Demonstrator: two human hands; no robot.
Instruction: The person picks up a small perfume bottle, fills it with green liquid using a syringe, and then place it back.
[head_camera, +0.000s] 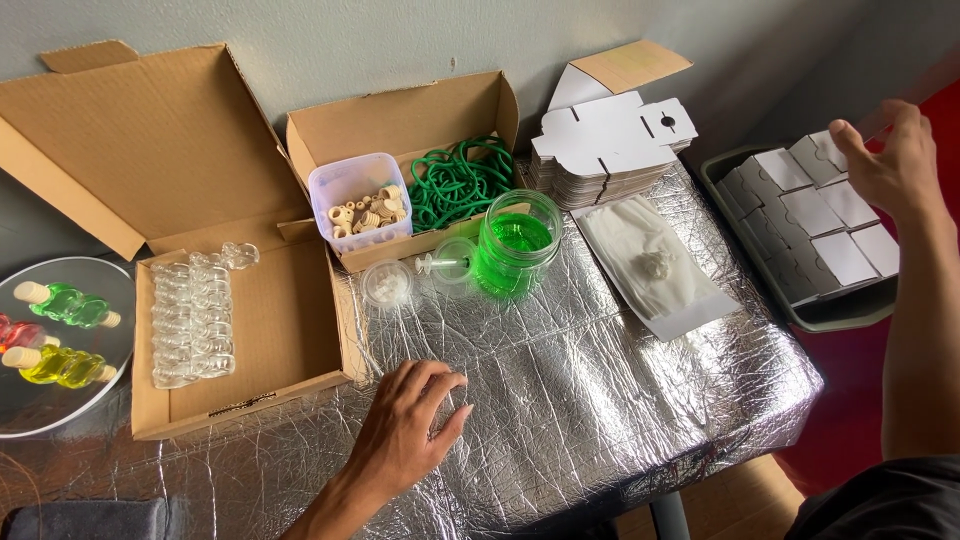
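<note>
- Two bare hands show over a table wrapped in crinkled silver foil (600, 400).
- The left hand (405, 430) rests palm down on the foil near the front edge, fingers spread and slightly curled, holding nothing.
- The right hand (890, 160) is raised at the far right above a dark tray of small folded white cardboard boxes (810, 215); its fingers are bent, and whether they pinch anything I cannot tell, since the fingertips blur.
- Beyond the left hand stands a clear glass jar of green liquid (515, 245), open at the top.
- Just left of the jar lie a small clear round lid (455, 265) and a small clear round cup with white bits (386, 285).
- An open brown cardboard box at the front left (290, 330) holds a row of empty clear glass bottles (195, 315).
- A second open brown cardboard box behind (400, 120) holds a translucent plastic tub of pale wooden beads (360, 205) and a coil of green cord (460, 180).
- A stack of flat white die-cut cardboard blanks (610, 140) sits at the back, with a white sheet carrying a white clump (655, 265) in front of it.
- At the far left, a round clear plate (60, 400) bears corked bottles filled with green, yellow and red liquid (65, 335).
</note>
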